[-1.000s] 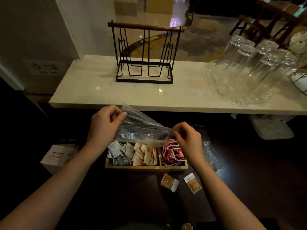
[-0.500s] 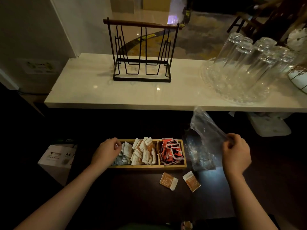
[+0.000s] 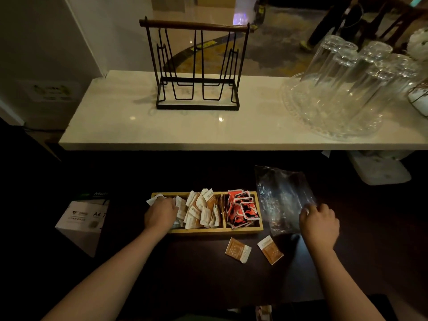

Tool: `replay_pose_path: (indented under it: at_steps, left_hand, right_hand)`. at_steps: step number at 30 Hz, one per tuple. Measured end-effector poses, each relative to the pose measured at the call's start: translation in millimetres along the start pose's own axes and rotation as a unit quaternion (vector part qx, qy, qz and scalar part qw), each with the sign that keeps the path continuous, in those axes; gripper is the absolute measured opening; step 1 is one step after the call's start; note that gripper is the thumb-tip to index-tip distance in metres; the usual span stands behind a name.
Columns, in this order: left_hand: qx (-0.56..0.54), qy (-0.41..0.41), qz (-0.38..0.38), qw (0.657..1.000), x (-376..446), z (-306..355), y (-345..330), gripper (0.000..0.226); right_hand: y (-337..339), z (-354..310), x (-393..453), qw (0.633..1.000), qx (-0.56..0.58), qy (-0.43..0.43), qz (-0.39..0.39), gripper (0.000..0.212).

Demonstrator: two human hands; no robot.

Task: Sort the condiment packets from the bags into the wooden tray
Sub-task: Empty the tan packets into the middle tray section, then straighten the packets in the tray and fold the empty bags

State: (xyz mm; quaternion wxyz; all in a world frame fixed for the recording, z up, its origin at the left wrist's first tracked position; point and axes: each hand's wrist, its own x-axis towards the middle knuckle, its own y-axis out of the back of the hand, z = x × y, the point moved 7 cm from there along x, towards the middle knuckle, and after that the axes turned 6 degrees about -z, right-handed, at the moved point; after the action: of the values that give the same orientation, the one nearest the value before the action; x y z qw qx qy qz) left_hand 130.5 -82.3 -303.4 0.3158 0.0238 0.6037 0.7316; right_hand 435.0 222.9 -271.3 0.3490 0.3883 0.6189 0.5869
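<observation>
A: Start at the left. What is the left hand [image 3: 161, 213] doing?

B: It lies palm down over the left compartment of the wooden tray [image 3: 215, 230], fingers curled among the pale packets [image 3: 201, 210]. Half a second ago it sat at the tray's left edge; now it reaches further in. I cannot tell whether it actually grips a packet.

A: And just right of that hand?

B: The middle compartment, full of white and tan packets, then the right compartment with the red packets [image 3: 242, 209]. Both look unchanged.

A: In front of the tray?

B: Two loose tan packets [image 3: 238, 249] lie on the dark surface, between the two forearms, nearer the right one. They have not moved.

A: The right hand [image 3: 319, 222]?

B: It has come down. Earlier it held the clear plastic bag [image 3: 281, 198] up in the air; now the bag lies flat on the dark surface just right of the tray, and the fingers rest on its near right edge, loosely bent, pressing rather than pinching.

A: Beyond the hands?

B: The wire rack [image 3: 196, 66] and upturned glasses [image 3: 347, 77] stand on the marble counter [image 3: 115, 126], as before.
</observation>
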Motion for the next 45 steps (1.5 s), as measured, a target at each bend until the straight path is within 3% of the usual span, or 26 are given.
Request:
replay_pose_path:
  at_steps: [3, 6, 10, 13, 16, 22, 26, 29, 33, 37, 40, 43, 45]
  left_hand:
    - [-0.052, -0.008, 0.034, 0.998, -4, 5, 9, 0.022]
    - [-0.1, -0.043, 0.075, 0.991, -12, 16, 28, 0.014]
    - [-0.13, -0.138, 0.09, 0.978, -25, 43, 41, 0.009]
    - [-0.109, -0.182, 0.063, 0.975, -25, 57, 28, 0.014]
    - [-0.046, -0.205, 0.041, 0.977, -25, 67, 3, 0.023]
    - [0.029, -0.191, 0.056, 0.98, -29, 76, -22, 0.031]
    - [0.041, -0.205, 0.036, 0.977, -32, 75, -29, 0.048]
    - [-0.014, -0.191, 0.024, 0.981, -33, 71, -27, 0.041]
    - [-0.135, -0.164, 0.01, 0.977, -30, 61, -8, 0.03]
    - [-0.228, -0.084, 0.08, 0.967, -23, 20, 32, 0.027]
    - [-0.207, -0.027, 0.115, 0.971, -18, -25, 42, 0.03]
    - [-0.141, -0.074, 0.049, 0.986, -17, -47, 21, 0.04]
    - [-0.114, -0.107, -0.002, 0.988, -23, -51, 2, 0.044]
  right_hand:
    - [12, -7, -11, 0.999, 0.025, 0.003, 0.048, 0.029]
    - [19, -26, -33, 0.993, 0.053, 0.078, 0.077, 0.034]
    - [-24, -53, -73, 0.983, 0.063, 0.152, -0.081, 0.028]
    - [-66, -48, -94, 0.979, 0.062, 0.09, -0.172, 0.03]
    - [-81, -41, -99, 0.976, 0.055, 0.028, -0.207, 0.041]
    - [-86, -31, -83, 0.939, 0.207, -0.078, -0.264, 0.048]
    - [-81, -46, -83, 0.921, 0.242, -0.026, -0.303, 0.017]
    - [-69, -78, -91, 0.916, 0.253, 0.061, -0.304, 0.016]
    - [-75, -119, -115, 0.927, 0.14, 0.17, -0.304, 0.022]
    - [-78, -128, -123, 0.937, 0.086, 0.166, -0.294, 0.03]
    - [-77, -131, -126, 0.924, 0.109, 0.163, -0.329, 0.035]
    - [-59, -144, -126, 0.889, 0.207, 0.171, -0.371, 0.041]
    - [-31, -160, -114, 0.874, 0.3, 0.167, -0.344, 0.036]
